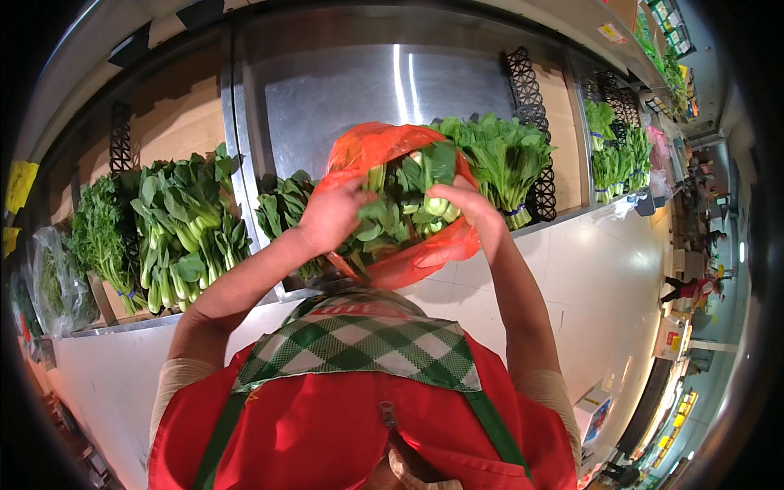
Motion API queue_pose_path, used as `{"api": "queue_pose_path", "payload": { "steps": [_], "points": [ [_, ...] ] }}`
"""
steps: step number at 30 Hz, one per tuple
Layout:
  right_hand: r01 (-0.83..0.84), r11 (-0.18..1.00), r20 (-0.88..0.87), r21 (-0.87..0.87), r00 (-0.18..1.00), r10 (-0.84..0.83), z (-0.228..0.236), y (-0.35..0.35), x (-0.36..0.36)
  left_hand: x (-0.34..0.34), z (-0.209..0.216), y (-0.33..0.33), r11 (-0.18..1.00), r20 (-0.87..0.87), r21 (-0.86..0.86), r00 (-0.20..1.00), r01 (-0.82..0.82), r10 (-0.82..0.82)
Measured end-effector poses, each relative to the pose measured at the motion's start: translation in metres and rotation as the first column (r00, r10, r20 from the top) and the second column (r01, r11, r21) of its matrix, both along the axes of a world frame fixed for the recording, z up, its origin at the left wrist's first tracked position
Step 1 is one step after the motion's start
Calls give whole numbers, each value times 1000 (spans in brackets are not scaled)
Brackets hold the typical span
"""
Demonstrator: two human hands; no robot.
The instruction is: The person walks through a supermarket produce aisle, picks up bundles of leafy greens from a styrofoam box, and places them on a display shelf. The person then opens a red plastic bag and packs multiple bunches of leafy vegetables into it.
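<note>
Bare hands apart, a person in a red top point(318, 420) leans over a crumpled, translucent orange plastic bag point(425, 263) of leafy greens before a brushed-steel produce display point(327, 94). The right hand point(464, 198) has its fingers closed on a head of green-leaved, pale-stemmed bok choy point(443, 207) at the bag's mouth; the left hand point(336, 212) is at the opposite side beside blurred leaves, and whether it grips anything cannot be told. The bok choy should prove light and crisp, its stems liable to snap and its soft leaves to bruise; the thick base looks the surest hold. The thin bag is probably slippery, best taken by its rim. The bok choy's base points toward the wearer, its leaves away, the long axis running roughly outward from the body.
</note>
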State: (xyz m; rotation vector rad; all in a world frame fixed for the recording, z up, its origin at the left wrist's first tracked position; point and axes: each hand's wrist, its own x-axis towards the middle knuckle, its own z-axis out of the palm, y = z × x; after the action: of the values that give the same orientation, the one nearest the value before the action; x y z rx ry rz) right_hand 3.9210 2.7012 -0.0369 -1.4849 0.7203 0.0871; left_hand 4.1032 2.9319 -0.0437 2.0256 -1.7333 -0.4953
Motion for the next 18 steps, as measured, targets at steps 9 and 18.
{"api": "queue_pose_path", "payload": {
  "steps": [9,18],
  "points": [
    [178,751,96,636,947,-305,-13,27,-78,-7,-2,-32,789,789,343,300,510,-537],
    [135,794,360,593,838,-410,-10,77,-109,16,53,-35,953,-507,-294,833,76,-223]
  ]
}}
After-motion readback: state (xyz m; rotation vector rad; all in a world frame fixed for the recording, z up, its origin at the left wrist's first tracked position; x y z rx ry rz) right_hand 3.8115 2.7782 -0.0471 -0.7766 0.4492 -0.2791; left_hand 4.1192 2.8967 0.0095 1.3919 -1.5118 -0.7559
